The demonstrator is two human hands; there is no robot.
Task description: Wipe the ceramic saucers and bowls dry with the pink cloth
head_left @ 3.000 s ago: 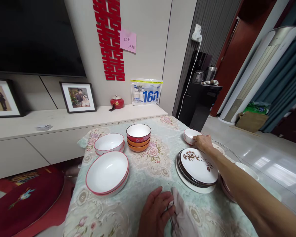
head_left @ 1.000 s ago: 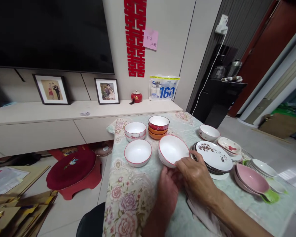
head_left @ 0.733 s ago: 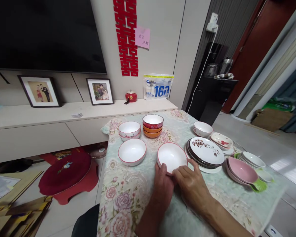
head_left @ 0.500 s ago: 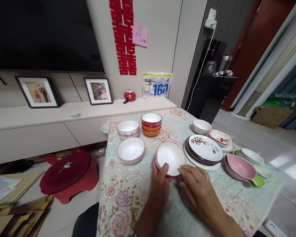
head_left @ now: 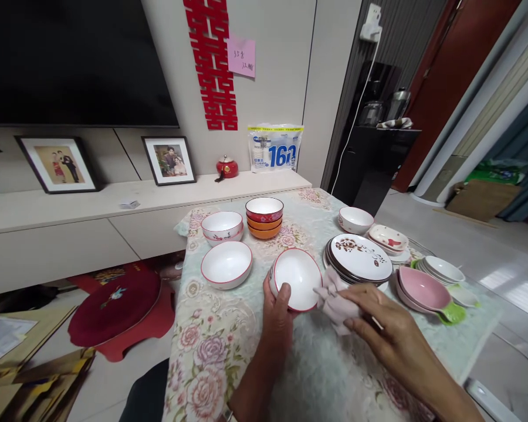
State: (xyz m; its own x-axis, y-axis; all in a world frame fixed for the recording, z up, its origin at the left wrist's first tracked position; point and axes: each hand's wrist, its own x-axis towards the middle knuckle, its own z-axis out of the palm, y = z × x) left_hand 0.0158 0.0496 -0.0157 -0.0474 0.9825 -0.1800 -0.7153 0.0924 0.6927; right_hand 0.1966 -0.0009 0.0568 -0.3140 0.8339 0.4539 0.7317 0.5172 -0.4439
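A white bowl with a red rim (head_left: 298, 278) is tilted in my left hand (head_left: 278, 308), thumb over the rim and fingers underneath. My right hand (head_left: 381, 322) pinches a crumpled pale pink cloth (head_left: 338, 302) beside the bowl's right edge. To the left lies a wide white bowl (head_left: 227, 265), with stacked white bowls (head_left: 222, 227) behind it. A stack of red and orange bowls (head_left: 264, 218) stands further back. Just beyond my right hand is a pile of brown-patterned plates (head_left: 361, 258).
On the right of the flowered tablecloth (head_left: 215, 351) are pink leaf-handled bowls (head_left: 425, 290), small white bowls (head_left: 442, 269), spotted dishes (head_left: 388, 238) and another white bowl (head_left: 355, 220). A red stool (head_left: 118, 305) stands left of the table. Behind runs a low cabinet (head_left: 167, 202).
My right hand has moved right from the bowl's edge, and the pink cloth now shows in its fingers. My left hand still holds the bowl. The view has shifted slightly.
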